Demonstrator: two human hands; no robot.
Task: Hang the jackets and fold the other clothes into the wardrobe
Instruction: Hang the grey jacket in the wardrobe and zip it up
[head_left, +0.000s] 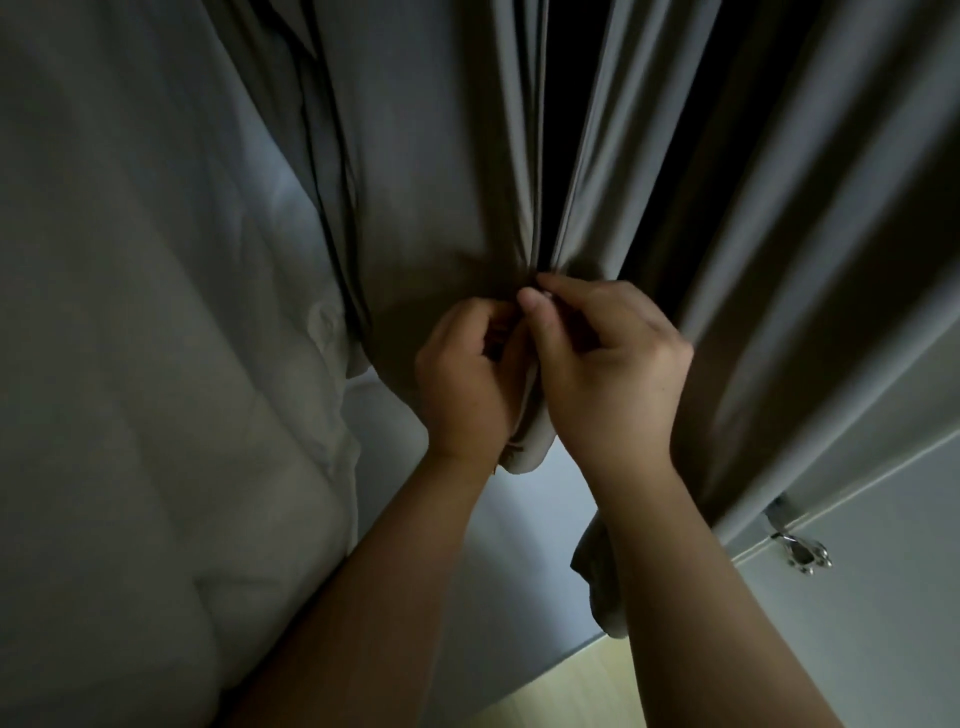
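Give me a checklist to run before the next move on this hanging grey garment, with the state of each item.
1. Both hands on the grey garment: ok; left hand and right hand pinch its front edges together.
2. Fastener engaged: cannot tell, hidden by fingers.
3. Garment on a hanger: cannot tell, top out of view.
4. Pale garment beside it hanging clear: ok.
5. Wardrobe door handle clear of the fabric: ok.
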